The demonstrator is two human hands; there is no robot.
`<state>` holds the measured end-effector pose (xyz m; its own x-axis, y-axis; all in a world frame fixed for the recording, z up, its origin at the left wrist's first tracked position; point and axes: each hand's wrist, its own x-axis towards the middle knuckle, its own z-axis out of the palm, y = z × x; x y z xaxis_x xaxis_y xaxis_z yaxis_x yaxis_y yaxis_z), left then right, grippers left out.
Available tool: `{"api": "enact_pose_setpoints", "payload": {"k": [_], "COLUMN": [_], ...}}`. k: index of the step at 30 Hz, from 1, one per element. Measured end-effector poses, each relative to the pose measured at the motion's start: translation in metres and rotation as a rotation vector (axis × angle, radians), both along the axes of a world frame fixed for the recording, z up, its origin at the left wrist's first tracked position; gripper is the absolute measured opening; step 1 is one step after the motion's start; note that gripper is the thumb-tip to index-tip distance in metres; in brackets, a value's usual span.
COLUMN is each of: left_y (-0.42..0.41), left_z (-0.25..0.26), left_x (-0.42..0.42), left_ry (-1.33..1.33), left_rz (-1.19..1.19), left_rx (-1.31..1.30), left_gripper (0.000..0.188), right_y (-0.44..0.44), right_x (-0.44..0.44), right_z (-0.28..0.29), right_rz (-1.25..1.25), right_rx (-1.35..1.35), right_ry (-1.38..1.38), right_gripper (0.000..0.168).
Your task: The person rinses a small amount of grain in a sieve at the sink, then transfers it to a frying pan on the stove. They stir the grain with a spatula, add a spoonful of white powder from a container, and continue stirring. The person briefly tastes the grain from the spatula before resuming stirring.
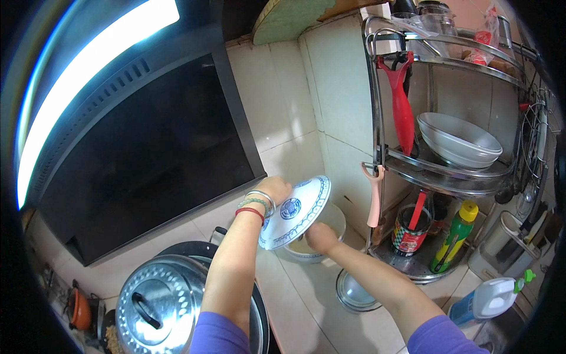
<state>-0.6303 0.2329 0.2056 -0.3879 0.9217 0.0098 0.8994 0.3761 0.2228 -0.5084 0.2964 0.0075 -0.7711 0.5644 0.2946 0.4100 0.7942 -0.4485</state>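
Note:
My left hand point(277, 189) grips the top of a blue-and-white patterned ceramic lid point(305, 212), which is tilted up on its side. Behind and below it stands a white ceramic bowl point(338, 221) with pale contents, partly hidden by the lid. My right hand point(322, 238) is closed at the bowl's near side, over its opening; part of a dark or metal thing shows beside the fingers, too hidden to name. A small round glass dish or lid point(353, 292) lies on the tiled counter below my right forearm.
A lidded metal pot point(163, 305) sits at the lower left, under a black range hood point(154, 155). On the right, a metal corner rack point(442, 177) holds white bowls point(460, 139), a jar point(411, 234) and a green bottle point(455, 239). A white jug point(488, 301) stands nearby.

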Motion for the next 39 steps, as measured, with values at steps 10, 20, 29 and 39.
{"api": "enact_pose_setpoints", "payload": {"k": [10, 20, 29, 39], "left_y": [0.000, 0.000, 0.001, -0.002], "left_z": [-0.005, -0.003, -0.010, -0.008], "left_x": [-0.003, 0.001, -0.008, -0.006], "left_ry": [0.026, 0.044, 0.067, 0.062], "left_rz": [-0.037, -0.030, -0.052, -0.039], "left_rx": [-0.022, 0.000, -0.018, -0.038], "left_gripper": [0.047, 0.049, 0.049, 0.045], "right_y": [0.002, 0.013, 0.002, 0.006], "right_x": [-0.011, -0.004, 0.005, -0.007], "right_z": [-0.013, -0.002, 0.010, -0.006], "right_rz": [0.077, -0.026, 0.012, 0.004], "right_rx": [0.017, -0.047, 0.023, -0.049], "right_ry": [0.208, 0.232, 0.038, 0.107], "right_gripper": [0.012, 0.014, 0.015, 0.014]}}
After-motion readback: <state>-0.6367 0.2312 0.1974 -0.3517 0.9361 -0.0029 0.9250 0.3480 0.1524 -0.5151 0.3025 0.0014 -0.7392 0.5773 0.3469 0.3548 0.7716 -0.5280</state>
